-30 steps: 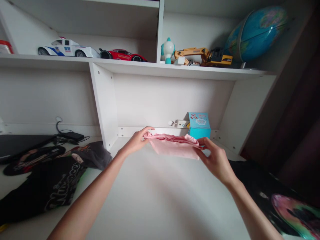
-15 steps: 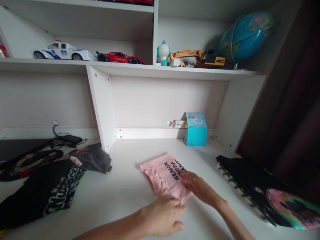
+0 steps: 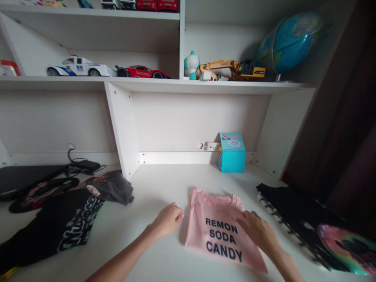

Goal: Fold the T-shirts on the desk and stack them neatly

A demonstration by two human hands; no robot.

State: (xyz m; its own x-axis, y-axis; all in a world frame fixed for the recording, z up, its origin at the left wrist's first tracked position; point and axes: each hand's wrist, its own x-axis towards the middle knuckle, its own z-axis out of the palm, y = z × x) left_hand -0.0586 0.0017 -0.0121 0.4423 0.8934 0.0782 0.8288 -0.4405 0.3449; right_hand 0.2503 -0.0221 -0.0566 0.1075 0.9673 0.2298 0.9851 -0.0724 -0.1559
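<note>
A pink T-shirt (image 3: pixel 216 211) lies folded on the white desk, its dark lettering "REMON SODA CANDY" upright toward me and its neckline at the far side. My right hand (image 3: pixel 260 233) is at the shirt's right edge, fingers bent and closed on the cloth; the thumb side is partly hidden. Just left of the shirt, my left hand (image 3: pixel 168 219) hovers over the desk with its fingers curled in. Nothing shows in that hand, and a small gap separates it from the cloth.
Dark clothes (image 3: pixel 78 223) and a grey garment (image 3: pixel 113 186) lie at left, by a black adapter (image 3: pixel 88 164). On the right is a black garment (image 3: pixel 299 207) with a colourful print. A blue desk calendar (image 3: pixel 233 160) stands behind; overhead, a shelf (image 3: pixel 152 84) holds toys and a globe (image 3: pixel 293 43).
The pink T-shirt has been turned so its lettering faces me, and it now spreads wider and nearer. My left hand has moved off it to the left; my right hand has shifted right.
</note>
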